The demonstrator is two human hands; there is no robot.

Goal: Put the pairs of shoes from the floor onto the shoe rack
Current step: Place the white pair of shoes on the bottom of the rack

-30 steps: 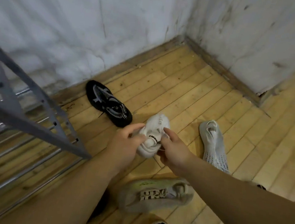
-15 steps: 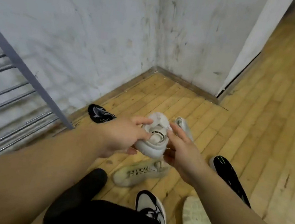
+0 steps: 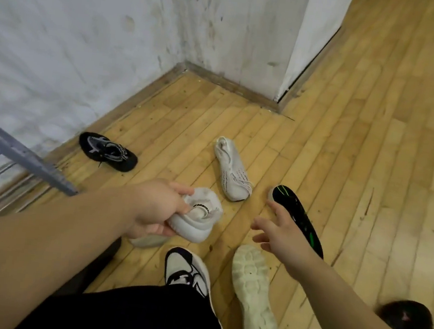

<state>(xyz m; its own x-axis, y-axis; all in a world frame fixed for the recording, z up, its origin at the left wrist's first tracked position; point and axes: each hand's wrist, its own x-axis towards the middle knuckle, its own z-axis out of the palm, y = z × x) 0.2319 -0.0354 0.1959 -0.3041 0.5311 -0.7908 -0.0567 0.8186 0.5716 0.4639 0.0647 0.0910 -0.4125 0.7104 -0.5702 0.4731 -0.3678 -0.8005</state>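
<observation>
Left hand (image 3: pixel 151 208) grips white shoe (image 3: pixel 199 216); right hand (image 3: pixel 284 231) spread open, apart from it

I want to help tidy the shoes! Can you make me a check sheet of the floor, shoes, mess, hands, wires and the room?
Surface: wood floor, scuffed.
Job's things: white shoe in hand; knit shoe, black shoe, striped shoe and sole-up shoe lie apart on the floor; rack at left.
Clutter: dark fuzzy thing at lower right, unclear what.
Hands: left hand grips the white shoe; right hand open, holds nothing.
Cables: nothing seen.
Surroundings: stained white walls, a corner.
</observation>
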